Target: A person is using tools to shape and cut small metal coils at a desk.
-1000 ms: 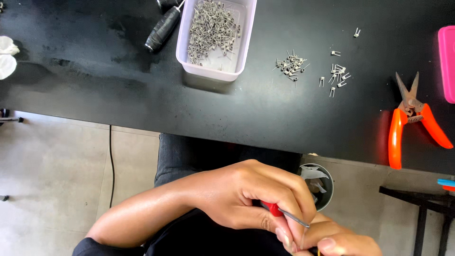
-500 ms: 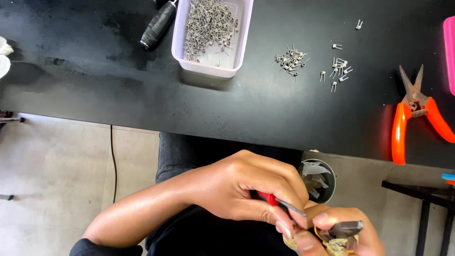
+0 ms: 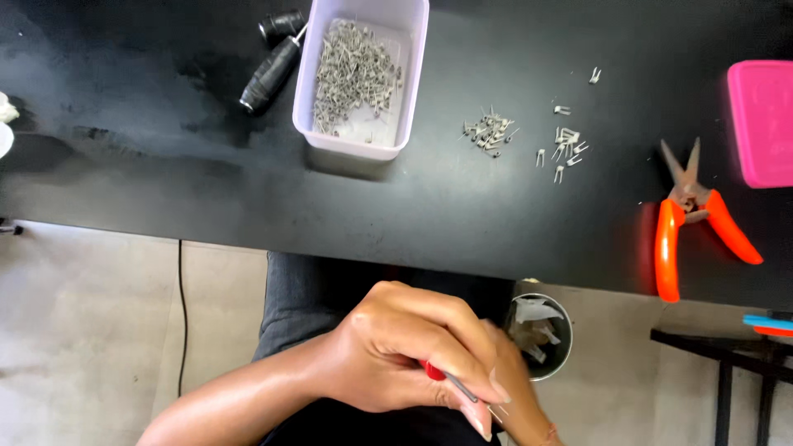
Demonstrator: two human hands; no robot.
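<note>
Gone from sight now is the small metal piece the right hand (image 3: pixel 524 405) showed, that hand mostly hidden, grip unclear, under the left hand (image 3: pixel 413 351) pinching a red-handled tool (image 3: pixel 450 380) over the lap, beyond them the black table (image 3: pixel 165 182) with its tub of metal pins (image 3: pixel 359 74).

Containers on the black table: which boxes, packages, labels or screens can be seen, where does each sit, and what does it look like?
Open tub: top middle of the table, rectangular, pale lilac-white plastic, holding a heap of small grey metal parts.
Pink container: right edge of the table, flat, rectangular, bright pink, partly cut off by the frame.
Round bin: on the floor below the table edge, metal-grey, with scraps inside.
No labels, signs or screens show.
</note>
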